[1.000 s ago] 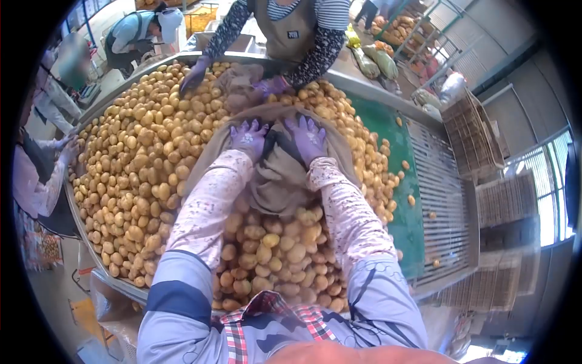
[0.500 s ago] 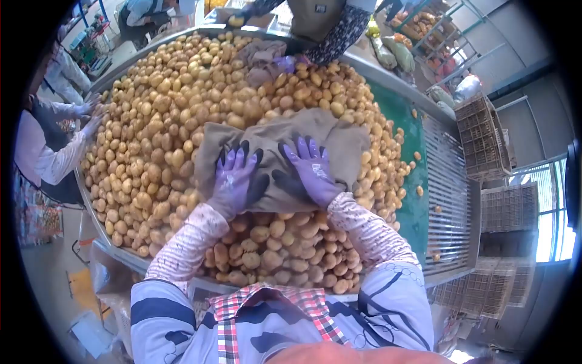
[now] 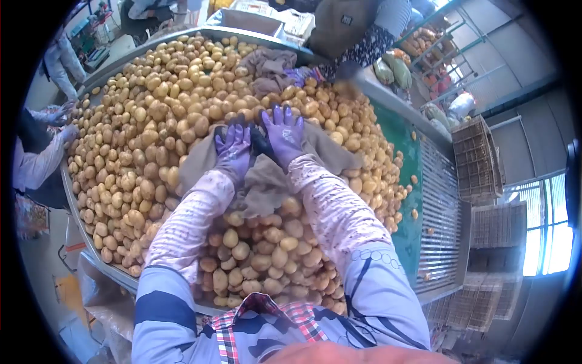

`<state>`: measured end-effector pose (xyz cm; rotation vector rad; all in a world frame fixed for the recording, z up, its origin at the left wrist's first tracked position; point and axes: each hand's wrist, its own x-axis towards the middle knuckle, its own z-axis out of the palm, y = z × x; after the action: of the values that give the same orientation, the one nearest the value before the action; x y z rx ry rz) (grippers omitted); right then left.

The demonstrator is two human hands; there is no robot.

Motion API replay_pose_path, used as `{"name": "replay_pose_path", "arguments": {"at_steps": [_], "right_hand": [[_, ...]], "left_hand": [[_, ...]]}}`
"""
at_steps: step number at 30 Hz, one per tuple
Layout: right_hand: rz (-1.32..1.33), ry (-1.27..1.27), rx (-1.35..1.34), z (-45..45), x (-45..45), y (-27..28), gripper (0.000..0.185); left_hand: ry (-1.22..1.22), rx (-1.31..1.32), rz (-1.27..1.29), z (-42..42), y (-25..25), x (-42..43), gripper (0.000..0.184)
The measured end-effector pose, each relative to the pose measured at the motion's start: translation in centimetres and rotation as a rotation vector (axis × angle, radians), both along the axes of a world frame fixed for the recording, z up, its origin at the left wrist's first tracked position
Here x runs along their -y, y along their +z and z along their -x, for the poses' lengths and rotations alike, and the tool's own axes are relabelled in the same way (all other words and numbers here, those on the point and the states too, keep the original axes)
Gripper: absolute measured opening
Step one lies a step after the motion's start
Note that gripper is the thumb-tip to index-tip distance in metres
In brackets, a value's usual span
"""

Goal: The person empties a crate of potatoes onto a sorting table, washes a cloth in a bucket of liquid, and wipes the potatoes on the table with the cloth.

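A brown cloth [image 3: 267, 182] lies bunched over the heap of potatoes [image 3: 145, 133] in the middle of the view. On its left part rests my left hand [image 3: 234, 148], in a purple and black glove, with the fingers spread. My right hand [image 3: 282, 134], gloved alike, presses on the cloth's far part, close beside the left one, its fingers apart. The thumbs lie between the two hands, near each other. More potatoes [image 3: 267, 255] show between my forearms, on the near side of the cloth.
Metal rims [image 3: 109, 270] surround the sorting table, with a green surface [image 3: 397, 127] and a slatted rack [image 3: 445, 212] at right. Across stands a co-worker [image 3: 342, 30] near a second cloth [image 3: 267, 65]. Another person's arms [image 3: 51, 145] reach in from the left. Crates [image 3: 476, 158] are stacked at right.
Both hands have moved away from my body, over the cloth, and closer together. The cloth was spread flatter half a second ago and is now bunched. The co-worker across has shifted right.
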<state>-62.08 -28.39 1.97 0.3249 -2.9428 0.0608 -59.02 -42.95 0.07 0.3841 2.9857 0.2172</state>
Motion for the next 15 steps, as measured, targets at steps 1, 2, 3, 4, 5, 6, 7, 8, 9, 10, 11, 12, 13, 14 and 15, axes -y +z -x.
{"name": "replay_pose_path", "arguments": {"at_steps": [1,2,3,4,5,6,7,8,9,10,11,12,13,14,15], "right_hand": [[0.02,-0.026,-0.019,0.9,0.1,-1.0,0.065],[0.048,-0.051,-0.041,1.5,0.2,-1.6,0.065],[0.015,-0.07,-0.091,1.6,0.4,-2.3,0.064],[0.025,-0.052,-0.063,1.3,0.1,-2.9,0.06],[0.02,-0.005,-0.05,-0.3,0.0,-2.1,0.058],[0.006,0.039,-0.033,-2.3,-0.4,-1.8,0.056],[0.034,0.05,0.026,-4.7,-0.5,-0.2,0.048],[0.051,0.064,0.094,-7.1,-0.5,2.0,0.041],[0.034,0.061,0.167,-8.8,-0.8,3.1,0.037],[0.012,0.061,0.242,-10.1,-1.1,4.2,0.033],[0.077,0.086,0.245,-11.6,-1.5,5.7,0.031],[0.14,0.112,0.251,-13.0,-2.0,7.2,0.03],[0.204,0.139,0.258,-13.5,-2.6,8.1,0.03],[0.519,0.081,0.329,-13.1,-3.0,7.8,0.03],[0.836,0.018,0.403,-12.3,-3.5,6.6,0.029]], "left_hand": [[0.021,-0.023,-0.012,1.1,-1.3,-0.2,0.052],[0.043,-0.05,-0.017,1.8,-1.9,-0.2,0.052],[0.048,-0.014,-0.025,2.0,-2.4,-0.3,0.049],[-0.006,-0.131,0.044,1.8,-5.0,0.2,0.049],[-0.033,-0.168,-0.05,0.1,-3.8,0.9,0.051],[-0.066,-0.199,-0.151,-2.2,-2.5,1.2,0.054],[-0.065,-0.285,-0.218,-4.7,-0.8,1.8,0.054],[-0.06,-0.364,-0.296,-7.2,0.9,2.2,0.054],[-0.102,-0.373,-0.364,-9.1,2.0,2.8,0.055],[-0.139,-0.384,-0.434,-10.8,2.7,3.7,0.056],[-0.145,-0.341,-0.417,-12.9,3.2,4.4,0.057],[-0.148,-0.298,-0.402,-15.1,3.4,5.0,0.059],[-0.152,-0.255,-0.386,-16.0,3.3,5.4,0.06],[-0.14,-0.259,-0.452,-15.6,2.3,5.8,0.06],[-0.128,-0.261,-0.515,-14.8,0.8,6.2,0.061]]}}
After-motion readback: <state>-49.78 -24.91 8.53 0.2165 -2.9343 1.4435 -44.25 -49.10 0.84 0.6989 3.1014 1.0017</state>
